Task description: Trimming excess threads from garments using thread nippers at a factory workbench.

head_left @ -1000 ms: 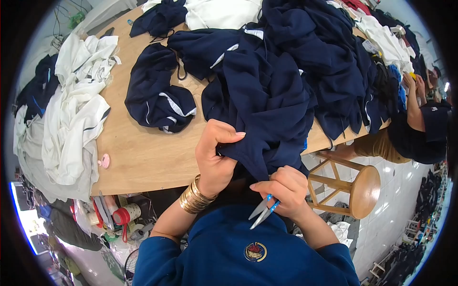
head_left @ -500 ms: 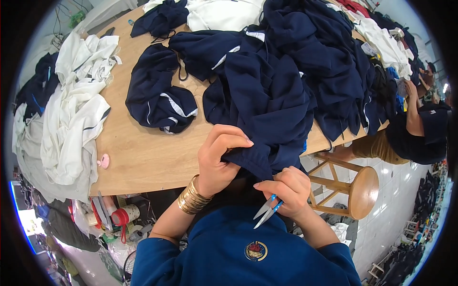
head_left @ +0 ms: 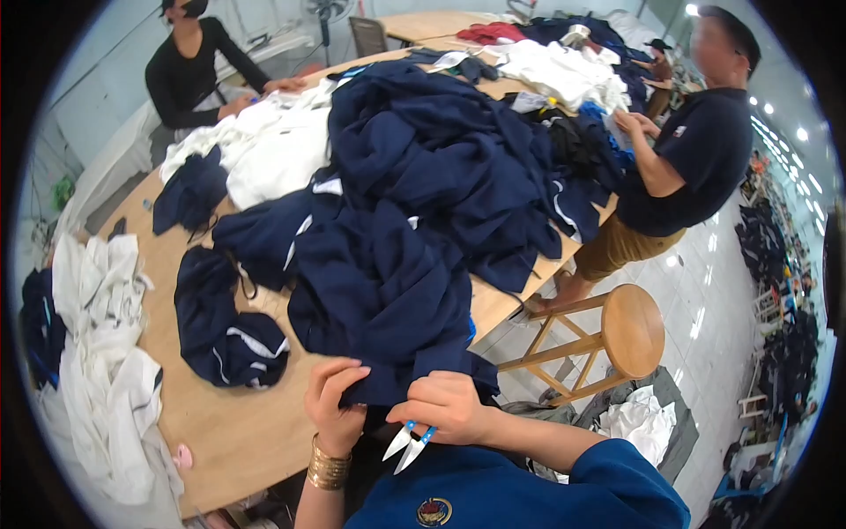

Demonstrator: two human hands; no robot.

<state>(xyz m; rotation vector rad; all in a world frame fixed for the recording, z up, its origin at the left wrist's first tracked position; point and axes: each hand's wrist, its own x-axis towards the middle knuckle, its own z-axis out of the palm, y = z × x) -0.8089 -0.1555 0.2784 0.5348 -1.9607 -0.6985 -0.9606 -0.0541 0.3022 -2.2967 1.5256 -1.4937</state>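
Note:
A dark navy garment (head_left: 374, 291) lies bunched at the table's near edge, its hem drawn toward me. My left hand (head_left: 337, 397), with gold bangles (head_left: 329, 465) at the wrist, pinches that hem between thumb and fingers. Close to its right, my right hand (head_left: 443, 407) is closed over the same cloth. Tucked in the right hand are small thread snips (head_left: 409, 448) with blue handles. Their two blades stand apart and point down toward my blue shirt, clear of the cloth.
A large navy clothing pile (head_left: 441, 150) covers the table (head_left: 238, 432). White garments (head_left: 106, 353) hang over its left side. A wooden stool (head_left: 633, 331) stands on the right. One person (head_left: 696, 167) stands at the far right, another (head_left: 189, 70) at the far left.
My view has tilted up and swung right, bringing both co-workers and more of the room in. Both hands keep hold of the hem, and the snips stay in my right hand.

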